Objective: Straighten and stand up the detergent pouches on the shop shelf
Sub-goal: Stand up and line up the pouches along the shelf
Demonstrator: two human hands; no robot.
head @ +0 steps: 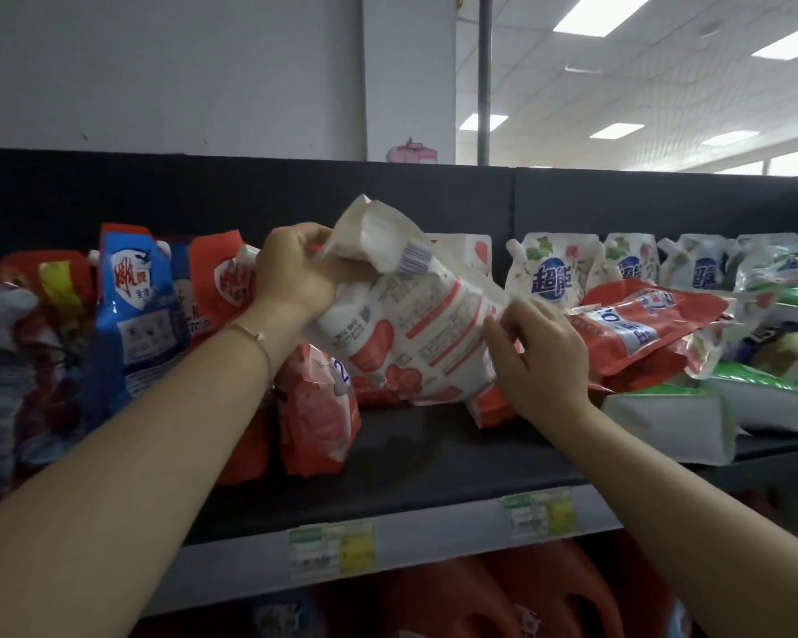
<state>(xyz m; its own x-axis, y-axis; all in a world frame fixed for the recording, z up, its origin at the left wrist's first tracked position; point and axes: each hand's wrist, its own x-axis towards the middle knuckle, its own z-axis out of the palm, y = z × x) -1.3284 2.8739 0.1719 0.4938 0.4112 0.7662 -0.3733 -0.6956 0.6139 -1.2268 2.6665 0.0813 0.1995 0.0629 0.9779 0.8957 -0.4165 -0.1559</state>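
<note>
The white pouch (415,324) is held over the shelf (434,453), between the two hands and touching both. Its long axis slants, the upper end tipped up and to the left and the lower end down near the shelf board; whether it rests there cannot be told.

The left hand (296,274) is nearer the raised end and grips it with curled fingers. The right hand (540,361) sits lower, at the pouch's right edge, its fingers bent and seemingly pinching that edge.

Standing the pouch up likely means swinging the top rightward until the axis is upright. An orange pouch (319,421) stands just to the left, and a red pouch (641,329) lies flat just to the right.
</note>
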